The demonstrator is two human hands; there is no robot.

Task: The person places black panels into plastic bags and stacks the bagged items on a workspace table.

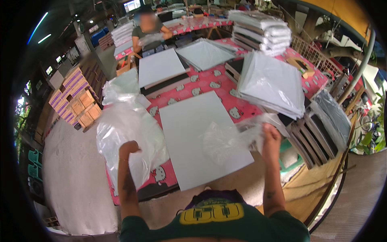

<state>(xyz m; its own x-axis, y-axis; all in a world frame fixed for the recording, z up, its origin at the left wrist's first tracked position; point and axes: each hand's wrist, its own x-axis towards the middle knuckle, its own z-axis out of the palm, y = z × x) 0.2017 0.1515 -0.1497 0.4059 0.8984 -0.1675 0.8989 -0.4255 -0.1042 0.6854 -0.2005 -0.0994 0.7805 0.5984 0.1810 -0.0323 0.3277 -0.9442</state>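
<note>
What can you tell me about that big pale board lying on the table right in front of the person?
The pale board is a large, flat, plain grey-white rectangle, smooth and unmarked. It lies flat on the pink patterned tablecloth, its near corner past the table edge. A crumpled clear plastic bag, held by the right hand, drapes over its right side.

The thin plastic bag (225, 139) is clear, crinkled and glossy. The white board (189, 129) looks smooth and matt. A printed pink cloth (209, 82) covers the desk. The crates (84, 107) are wood.
</note>
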